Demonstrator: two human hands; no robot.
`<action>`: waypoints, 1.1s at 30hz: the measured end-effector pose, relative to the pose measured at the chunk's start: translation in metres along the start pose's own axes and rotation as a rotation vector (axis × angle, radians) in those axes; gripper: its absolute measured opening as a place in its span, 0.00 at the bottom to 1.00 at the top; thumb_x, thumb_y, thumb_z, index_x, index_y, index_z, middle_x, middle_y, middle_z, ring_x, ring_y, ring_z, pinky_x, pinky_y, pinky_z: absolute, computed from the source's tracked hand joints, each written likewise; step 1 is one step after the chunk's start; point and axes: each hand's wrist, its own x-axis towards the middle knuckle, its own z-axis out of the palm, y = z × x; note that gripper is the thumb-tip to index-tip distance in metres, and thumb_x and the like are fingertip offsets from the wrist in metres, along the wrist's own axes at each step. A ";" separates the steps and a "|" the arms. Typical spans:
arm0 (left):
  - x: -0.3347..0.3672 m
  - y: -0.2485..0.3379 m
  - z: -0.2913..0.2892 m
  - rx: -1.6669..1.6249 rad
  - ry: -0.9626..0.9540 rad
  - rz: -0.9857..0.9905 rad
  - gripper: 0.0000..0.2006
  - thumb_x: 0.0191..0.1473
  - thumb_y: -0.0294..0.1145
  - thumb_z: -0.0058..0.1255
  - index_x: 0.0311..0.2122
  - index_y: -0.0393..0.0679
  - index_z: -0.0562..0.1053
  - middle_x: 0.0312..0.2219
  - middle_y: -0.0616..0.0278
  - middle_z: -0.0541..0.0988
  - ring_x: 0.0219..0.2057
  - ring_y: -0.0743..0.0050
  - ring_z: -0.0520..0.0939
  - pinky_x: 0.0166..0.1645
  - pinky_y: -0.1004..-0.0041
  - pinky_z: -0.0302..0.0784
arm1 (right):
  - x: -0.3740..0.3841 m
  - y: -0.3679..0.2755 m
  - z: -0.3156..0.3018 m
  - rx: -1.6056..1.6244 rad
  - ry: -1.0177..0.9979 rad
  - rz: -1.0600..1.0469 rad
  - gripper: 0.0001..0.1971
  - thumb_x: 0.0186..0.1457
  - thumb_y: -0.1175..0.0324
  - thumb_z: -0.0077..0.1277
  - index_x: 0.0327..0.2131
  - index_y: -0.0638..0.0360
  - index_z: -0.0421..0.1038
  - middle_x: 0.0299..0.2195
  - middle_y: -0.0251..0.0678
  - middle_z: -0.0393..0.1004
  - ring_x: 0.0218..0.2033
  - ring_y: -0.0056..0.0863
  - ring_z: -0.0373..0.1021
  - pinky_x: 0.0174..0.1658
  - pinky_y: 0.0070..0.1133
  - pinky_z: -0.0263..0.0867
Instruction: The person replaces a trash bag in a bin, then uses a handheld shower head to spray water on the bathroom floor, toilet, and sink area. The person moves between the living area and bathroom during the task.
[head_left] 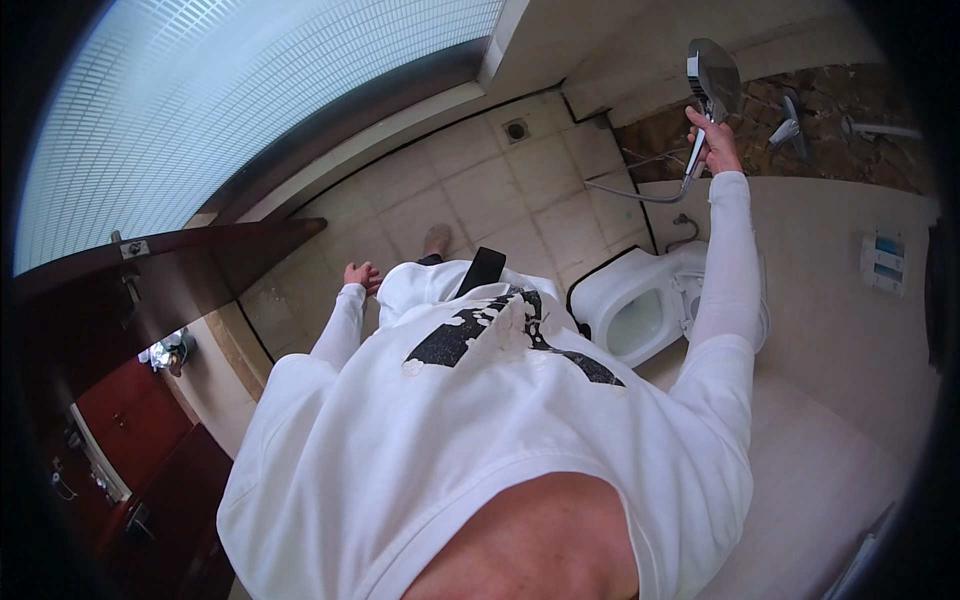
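At the far right, my right hand (717, 148) is wrapped round the handle of a chrome hand shower (722, 80), its broad round head held upward. From the handle's lower end a metal hose (640, 197) curves away to the left. My left hand (363, 277) hangs beside my body over the tiled floor, holding nothing, its fingers loosely apart and slightly bent. The toilet (635, 322), white with its lid raised, stands to my right below the outstretched right arm.
A tap (787, 130) is mounted on the brown stone wall beyond the shower. A floor drain (516, 130) lies in the tiles ahead. On the left, a dark wooden door (190, 265) stands near my left arm. Frosted glass (290, 90) fills the upper left.
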 end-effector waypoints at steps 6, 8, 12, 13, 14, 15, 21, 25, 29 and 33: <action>0.023 0.010 -0.015 -0.016 -0.105 -0.057 0.27 0.46 0.32 0.40 0.49 0.48 0.42 0.26 0.56 0.68 0.17 0.58 0.73 0.18 0.64 0.71 | -0.014 -0.011 0.009 -0.078 0.001 0.016 0.13 0.33 0.65 0.60 0.20 0.58 0.66 0.12 0.29 0.64 0.11 0.16 0.61 0.12 0.11 0.58; 0.033 0.010 -0.020 -0.019 -0.135 -0.091 0.27 0.46 0.32 0.40 0.49 0.48 0.43 0.27 0.55 0.69 0.17 0.58 0.73 0.18 0.64 0.71 | -0.008 -0.005 0.004 -0.105 0.020 0.026 0.14 0.32 0.62 0.60 0.20 0.56 0.66 0.13 0.28 0.66 0.11 0.15 0.63 0.11 0.10 0.56; 0.057 0.006 -0.027 0.029 -0.137 -0.093 0.25 0.46 0.33 0.39 0.48 0.49 0.44 0.29 0.55 0.69 0.18 0.57 0.73 0.19 0.65 0.71 | -0.004 -0.003 -0.002 -0.078 0.024 0.010 0.15 0.33 0.61 0.60 0.20 0.56 0.66 0.13 0.28 0.65 0.11 0.15 0.63 0.12 0.10 0.57; 0.080 -0.003 -0.037 0.014 -0.153 -0.104 0.22 0.47 0.36 0.38 0.47 0.48 0.48 0.29 0.57 0.68 0.19 0.56 0.73 0.19 0.65 0.70 | -0.004 -0.010 0.004 -0.072 0.028 0.002 0.15 0.33 0.61 0.60 0.20 0.57 0.66 0.13 0.28 0.65 0.11 0.16 0.63 0.12 0.10 0.57; 0.093 -0.010 -0.042 0.001 -0.174 -0.114 0.19 0.48 0.38 0.36 0.45 0.47 0.51 0.29 0.58 0.68 0.19 0.55 0.72 0.19 0.66 0.69 | -0.004 -0.014 0.007 -0.066 0.037 -0.007 0.15 0.33 0.61 0.60 0.20 0.57 0.66 0.13 0.28 0.65 0.11 0.16 0.62 0.12 0.10 0.57; 0.086 -0.003 -0.035 -0.005 -0.183 -0.146 0.16 0.48 0.41 0.33 0.41 0.46 0.54 0.28 0.59 0.67 0.20 0.54 0.72 0.19 0.66 0.68 | -0.006 -0.011 0.003 -0.070 0.055 -0.003 0.15 0.33 0.61 0.60 0.20 0.57 0.66 0.13 0.28 0.65 0.11 0.16 0.62 0.12 0.10 0.57; 0.068 0.014 -0.026 0.045 -0.198 -0.138 0.20 0.49 0.51 0.20 0.28 0.45 0.60 0.24 0.63 0.65 0.20 0.51 0.70 0.18 0.68 0.63 | -0.007 -0.010 -0.005 -0.138 0.097 0.041 0.14 0.32 0.61 0.60 0.19 0.57 0.66 0.13 0.29 0.65 0.11 0.17 0.63 0.12 0.11 0.57; 0.053 0.018 -0.021 0.080 -0.108 -0.062 0.15 0.49 0.42 0.32 0.39 0.45 0.56 0.27 0.59 0.68 0.19 0.52 0.72 0.17 0.66 0.67 | -0.013 -0.011 -0.011 -0.087 0.094 0.051 0.14 0.32 0.63 0.61 0.19 0.58 0.67 0.12 0.30 0.65 0.11 0.17 0.62 0.12 0.12 0.57; 0.058 0.018 -0.029 0.075 -0.130 -0.060 0.24 0.46 0.33 0.39 0.48 0.46 0.46 0.30 0.54 0.69 0.18 0.52 0.74 0.16 0.66 0.69 | -0.006 -0.005 -0.026 -0.022 0.116 0.005 0.14 0.32 0.63 0.61 0.20 0.59 0.67 0.12 0.30 0.65 0.11 0.17 0.62 0.12 0.13 0.58; 0.059 0.017 -0.032 0.050 -0.137 -0.083 0.24 0.47 0.34 0.38 0.48 0.46 0.46 0.27 0.55 0.69 0.17 0.52 0.73 0.15 0.66 0.68 | -0.008 -0.006 -0.035 -0.046 0.177 0.026 0.15 0.31 0.64 0.62 0.21 0.59 0.66 0.13 0.30 0.65 0.11 0.18 0.62 0.13 0.12 0.59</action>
